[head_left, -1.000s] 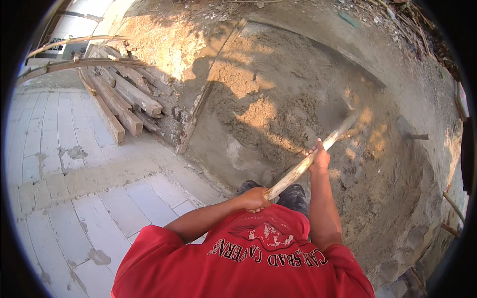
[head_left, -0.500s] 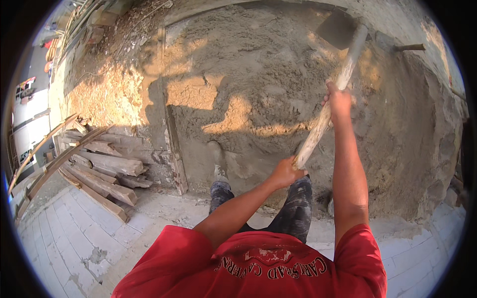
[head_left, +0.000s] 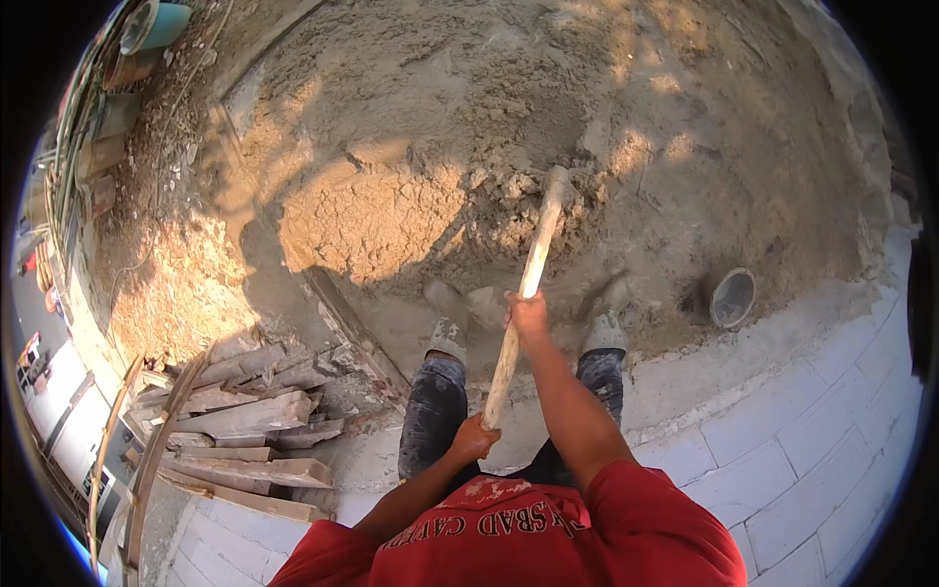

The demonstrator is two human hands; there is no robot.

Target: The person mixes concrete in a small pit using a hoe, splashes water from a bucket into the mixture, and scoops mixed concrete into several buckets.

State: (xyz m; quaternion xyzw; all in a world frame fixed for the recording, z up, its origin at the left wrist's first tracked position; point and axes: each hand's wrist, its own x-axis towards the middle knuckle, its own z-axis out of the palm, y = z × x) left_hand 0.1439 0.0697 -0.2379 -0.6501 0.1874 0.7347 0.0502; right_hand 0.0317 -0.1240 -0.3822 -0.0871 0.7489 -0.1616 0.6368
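My left hand (head_left: 474, 438) is wrapped round the butt end of a hoe's pale wooden handle (head_left: 540, 245), close to my waist. Farther up the shaft, my right hand (head_left: 529, 315) grips it too. The handle slants away from me, slightly to the right. Its far end reaches a lumpy heap of wet grey mortar (head_left: 381, 215) in front of my feet; the hoe's blade is hidden there. My light, mortar-smeared boots (head_left: 448, 338) stand at the near edge of the mix.
A board (head_left: 352, 333) borders the mortar to the left of my boots. Rough wooden beams (head_left: 245, 416) lie stacked at the left. A round container (head_left: 734, 297) sits in the mortar at right. White blocks (head_left: 782, 470) line the near right; a teal bucket (head_left: 156, 27) is far left.
The hoe has come back toward me from the far right, both hands still on its handle. Its blade, visible before, has sunk out of sight in the mortar. The view has shifted.
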